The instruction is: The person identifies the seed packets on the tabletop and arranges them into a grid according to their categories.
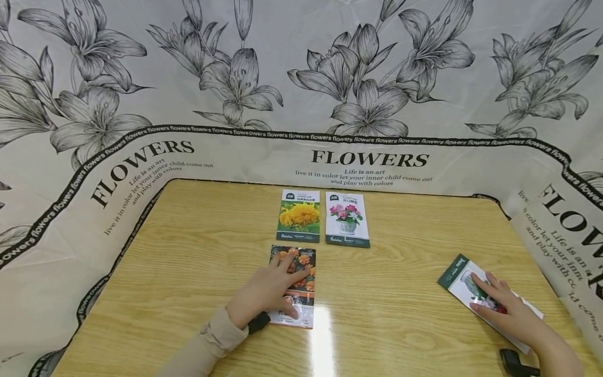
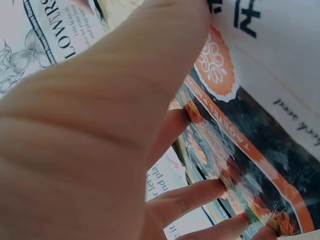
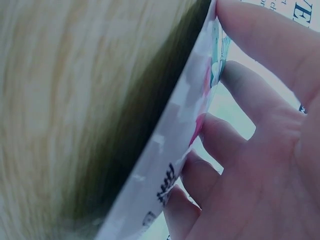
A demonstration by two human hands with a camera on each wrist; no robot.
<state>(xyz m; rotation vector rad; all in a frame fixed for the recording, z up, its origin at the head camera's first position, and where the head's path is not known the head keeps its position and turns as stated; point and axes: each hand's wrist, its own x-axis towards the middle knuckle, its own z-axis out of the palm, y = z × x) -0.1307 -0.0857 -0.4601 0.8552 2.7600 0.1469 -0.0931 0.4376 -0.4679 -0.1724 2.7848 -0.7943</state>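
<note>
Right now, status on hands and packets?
Left fingers on orange-flower packet. Right fingers on diagonal packet. Yellow-flower packet lies beyond, untouched. No obstruction visible.

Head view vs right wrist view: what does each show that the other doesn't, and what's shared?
Head only: the left hand, the orange marigold seed packet under it, the yellow-flower seed packet and potted-flower seed packet beyond.

Right wrist only: dark lettering on the held seed packet, and dark shadow along its edge.

Both: right hand, held seed packet, wood-grain table, printed cloth.
</note>
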